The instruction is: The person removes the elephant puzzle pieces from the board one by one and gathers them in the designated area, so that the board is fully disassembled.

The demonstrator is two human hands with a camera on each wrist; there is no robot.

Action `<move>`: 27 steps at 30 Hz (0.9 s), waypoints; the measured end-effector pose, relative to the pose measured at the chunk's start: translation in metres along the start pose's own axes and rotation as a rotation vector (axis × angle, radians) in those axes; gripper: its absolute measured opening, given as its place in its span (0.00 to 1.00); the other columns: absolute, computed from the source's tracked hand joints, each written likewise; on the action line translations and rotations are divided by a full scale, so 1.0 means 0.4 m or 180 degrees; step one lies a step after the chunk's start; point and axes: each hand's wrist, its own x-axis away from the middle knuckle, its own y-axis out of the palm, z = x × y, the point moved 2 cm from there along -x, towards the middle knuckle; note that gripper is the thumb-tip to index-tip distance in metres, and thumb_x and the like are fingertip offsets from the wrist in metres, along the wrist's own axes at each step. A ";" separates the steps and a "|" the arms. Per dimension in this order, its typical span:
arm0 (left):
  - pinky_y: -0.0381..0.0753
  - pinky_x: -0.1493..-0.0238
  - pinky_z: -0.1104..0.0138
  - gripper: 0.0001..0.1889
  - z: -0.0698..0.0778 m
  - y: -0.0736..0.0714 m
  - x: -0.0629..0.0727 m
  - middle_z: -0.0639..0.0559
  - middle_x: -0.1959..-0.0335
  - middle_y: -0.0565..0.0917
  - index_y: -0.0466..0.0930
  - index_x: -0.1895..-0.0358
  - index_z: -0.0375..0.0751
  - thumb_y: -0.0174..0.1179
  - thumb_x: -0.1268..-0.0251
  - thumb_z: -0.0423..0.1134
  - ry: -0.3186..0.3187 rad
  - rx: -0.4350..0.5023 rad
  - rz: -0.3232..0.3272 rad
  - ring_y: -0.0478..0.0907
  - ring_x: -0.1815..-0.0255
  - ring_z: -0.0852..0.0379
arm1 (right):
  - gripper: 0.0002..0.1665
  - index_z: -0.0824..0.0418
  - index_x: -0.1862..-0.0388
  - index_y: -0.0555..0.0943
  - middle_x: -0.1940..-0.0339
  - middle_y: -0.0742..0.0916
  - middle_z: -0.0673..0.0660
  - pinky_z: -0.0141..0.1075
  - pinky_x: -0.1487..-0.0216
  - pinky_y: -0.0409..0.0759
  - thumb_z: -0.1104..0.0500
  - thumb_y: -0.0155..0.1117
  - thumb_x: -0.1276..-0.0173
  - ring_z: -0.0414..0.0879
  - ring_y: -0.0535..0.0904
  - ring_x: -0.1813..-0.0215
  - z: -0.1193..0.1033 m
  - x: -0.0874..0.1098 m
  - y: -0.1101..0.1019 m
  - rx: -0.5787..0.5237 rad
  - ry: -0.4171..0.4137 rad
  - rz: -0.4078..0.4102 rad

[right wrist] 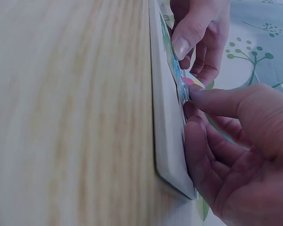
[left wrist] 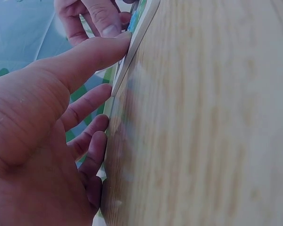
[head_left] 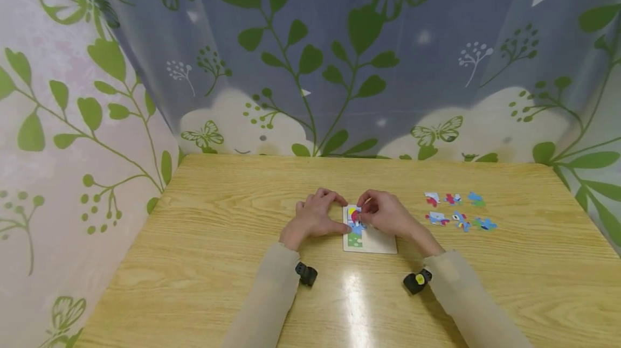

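A small jigsaw board (head_left: 380, 243) lies on the wooden table, its left side covered by pieces with yellow, blue and green print. My left hand (head_left: 315, 216) is at the board's left side, thumb pressing its edge by the pieces and index fingertip at the upper left corner. Its other fingers spread loosely over the tabletop in the left wrist view. With thumb and index finger my right hand (head_left: 388, 213) pinches a jigsaw piece (right wrist: 187, 81) showing pink-red print, against the filled part. Fingertips partly hide that piece. The board's right part is bare and pale.
Several loose jigsaw pieces (head_left: 458, 221) lie in two rows on the table (head_left: 233, 213), right of the board. A leaf-printed curtain (head_left: 310, 68) hangs behind the table's far edge, with similar cloth at both sides. Each wrist wears a small black camera (head_left: 305, 273).
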 end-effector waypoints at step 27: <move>0.62 0.45 0.50 0.29 0.003 -0.002 0.002 0.52 0.32 0.70 0.77 0.39 0.62 0.72 0.44 0.61 -0.0028 -0.0009 -0.0011 0.69 0.38 0.44 | 0.11 0.61 0.53 0.81 0.65 0.88 0.58 0.36 0.69 0.73 0.62 0.69 0.33 0.44 0.78 0.71 -0.008 -0.001 0.009 -0.0273 0.0474 0.0093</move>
